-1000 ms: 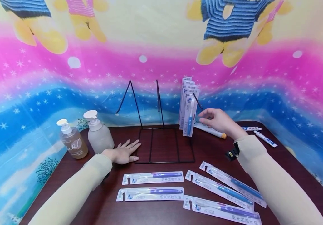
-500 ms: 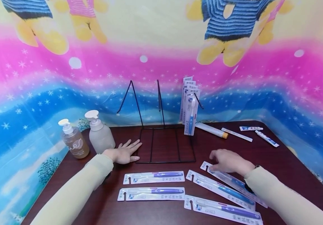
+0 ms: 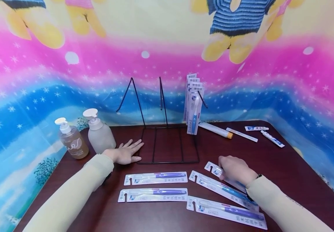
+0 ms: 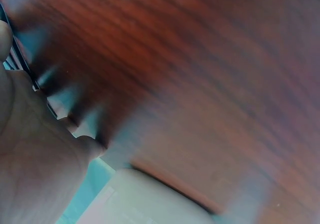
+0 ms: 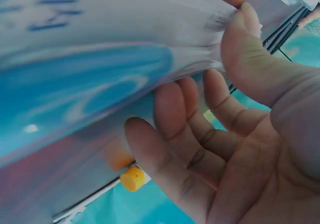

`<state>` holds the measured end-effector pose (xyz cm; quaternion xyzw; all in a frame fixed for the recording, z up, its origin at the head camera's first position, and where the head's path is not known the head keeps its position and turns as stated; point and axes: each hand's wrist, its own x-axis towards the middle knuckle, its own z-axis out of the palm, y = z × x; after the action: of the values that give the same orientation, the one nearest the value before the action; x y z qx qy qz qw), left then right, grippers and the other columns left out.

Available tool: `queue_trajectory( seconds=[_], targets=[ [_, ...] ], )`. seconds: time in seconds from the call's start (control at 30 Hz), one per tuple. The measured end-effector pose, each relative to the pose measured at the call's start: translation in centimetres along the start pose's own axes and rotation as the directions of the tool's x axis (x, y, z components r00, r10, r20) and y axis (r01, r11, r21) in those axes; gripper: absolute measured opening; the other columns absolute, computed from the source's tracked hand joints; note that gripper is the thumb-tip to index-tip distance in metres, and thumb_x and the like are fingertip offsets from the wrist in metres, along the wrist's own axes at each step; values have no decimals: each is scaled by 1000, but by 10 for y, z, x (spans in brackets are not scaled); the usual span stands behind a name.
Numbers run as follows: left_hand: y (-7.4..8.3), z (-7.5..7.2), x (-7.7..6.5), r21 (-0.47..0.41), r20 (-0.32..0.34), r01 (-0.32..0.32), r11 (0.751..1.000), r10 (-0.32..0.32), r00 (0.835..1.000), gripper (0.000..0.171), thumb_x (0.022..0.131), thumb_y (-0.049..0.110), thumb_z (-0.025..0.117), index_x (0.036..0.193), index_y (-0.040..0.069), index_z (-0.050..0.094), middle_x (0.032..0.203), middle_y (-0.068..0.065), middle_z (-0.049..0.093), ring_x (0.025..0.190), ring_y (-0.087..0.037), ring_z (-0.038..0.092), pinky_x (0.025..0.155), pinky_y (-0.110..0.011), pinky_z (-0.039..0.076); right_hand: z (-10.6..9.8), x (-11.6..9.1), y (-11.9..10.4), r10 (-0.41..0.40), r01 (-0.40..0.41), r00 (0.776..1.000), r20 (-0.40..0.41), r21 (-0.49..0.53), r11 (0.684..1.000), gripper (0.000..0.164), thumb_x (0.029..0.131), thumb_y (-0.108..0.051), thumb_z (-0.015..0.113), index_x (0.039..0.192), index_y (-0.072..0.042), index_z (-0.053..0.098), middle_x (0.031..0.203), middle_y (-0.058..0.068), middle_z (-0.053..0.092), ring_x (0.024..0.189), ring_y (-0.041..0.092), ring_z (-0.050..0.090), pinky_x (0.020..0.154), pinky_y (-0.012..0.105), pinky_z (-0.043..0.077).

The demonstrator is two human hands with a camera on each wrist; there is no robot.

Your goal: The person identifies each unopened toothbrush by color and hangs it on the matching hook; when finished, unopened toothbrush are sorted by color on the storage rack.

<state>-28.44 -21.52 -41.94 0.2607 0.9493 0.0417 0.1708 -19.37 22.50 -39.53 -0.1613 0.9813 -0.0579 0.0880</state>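
I have the right hand (image 3: 235,169) pinching the blue-handled toothbrush in clear-and-white blister pack (image 3: 215,171) directly beneath it; long axis, ten to four o'clock. The left hand (image 3: 125,153), farther off, lies spread and unloaded at nine o'clock of the black wire rack (image 3: 168,162). At the left hand's ten o'clock: frosted white pump bottle (image 3: 100,137), contents indeterminable; clear pump bottle of amber liquid (image 3: 75,144).

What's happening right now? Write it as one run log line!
right hand: pinches blue toothbrush pack | left hand: spread beside wire rack | hanging packs: on right hook
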Motion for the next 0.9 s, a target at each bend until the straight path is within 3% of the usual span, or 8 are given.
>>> queue_trajectory(
  seconds=[0.33,0.63,0.9],
  targets=[
    [-3,2,3,4,3,-14,1000,14,1000,74,92,54,39,149,19,8,154,-3,0,137,-37,-1,102,-62,7,-3,3,-3,5,-5,999,44,-18,1000,32,68,-21,82,83,-11,56,68,-2,51,63,16,48,56,34,42],
    [-3,2,0,-4,-4,-5,1000,5,1000,74,92,54,40,149,18,9,154,-4,0,137,-38,0,102,-62,7,-1,1,-5,-21,20,1000,-20,-51,999,31,68,-13,79,89,-6,58,65,-2,50,61,17,48,55,35,42],
    [-1,3,1,-6,-22,-32,999,32,999,75,92,56,37,149,16,10,154,-6,1,136,-40,0,101,-63,6,-3,-5,-3,-23,22,1000,-10,-75,997,36,70,-21,80,93,-6,58,69,-3,53,66,16,51,58,36,45]
  ],
)
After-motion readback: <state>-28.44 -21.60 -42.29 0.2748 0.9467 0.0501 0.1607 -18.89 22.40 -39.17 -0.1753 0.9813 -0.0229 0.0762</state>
